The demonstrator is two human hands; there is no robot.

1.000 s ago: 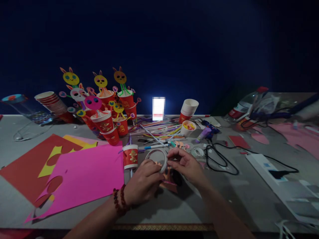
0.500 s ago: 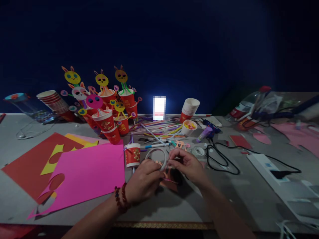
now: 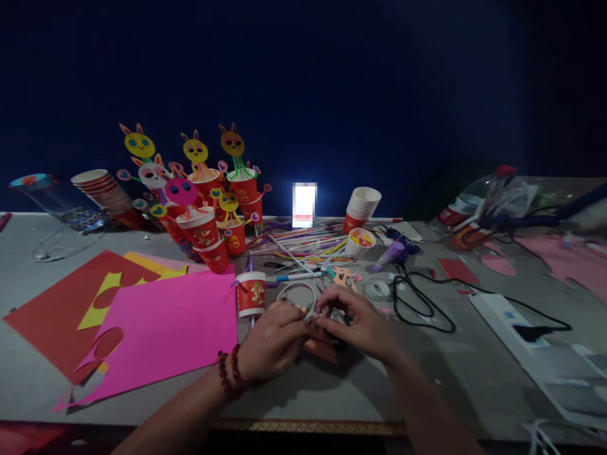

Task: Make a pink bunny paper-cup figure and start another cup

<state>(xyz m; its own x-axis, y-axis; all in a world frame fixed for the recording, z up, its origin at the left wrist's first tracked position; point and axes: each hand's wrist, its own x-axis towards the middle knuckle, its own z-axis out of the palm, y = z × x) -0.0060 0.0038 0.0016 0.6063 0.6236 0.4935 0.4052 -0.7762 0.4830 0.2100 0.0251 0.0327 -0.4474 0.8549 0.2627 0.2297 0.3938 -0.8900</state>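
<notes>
In front of me my left hand (image 3: 277,338) is closed at the lower rim of a pale ring that looks like a roll of tape (image 3: 310,292). My right hand (image 3: 358,319) is bent in a pinch close to its right side, thumb and forefinger together; what lies between them is too small to make out. Orange-brown paper (image 3: 322,351) shows below both hands, partly covered by them. A red paper cup (image 3: 251,294) with purple stems stands just left of the ring. Past my right fingers lie an orange cut-out (image 3: 344,276) and a clear tape roll (image 3: 378,289).
Pink paper (image 3: 175,322) and red paper (image 3: 61,309) cover the left side. Behind stand several cups with rabbit faces (image 3: 181,191), and pipe cleaners (image 3: 308,243) lie in a heap. A black cable (image 3: 427,325), glue stick (image 3: 389,254) and power strip (image 3: 502,335) are right.
My right hand has moved slightly left and down, closer to my left hand. My left hand and the ring have stayed nearly in place.
</notes>
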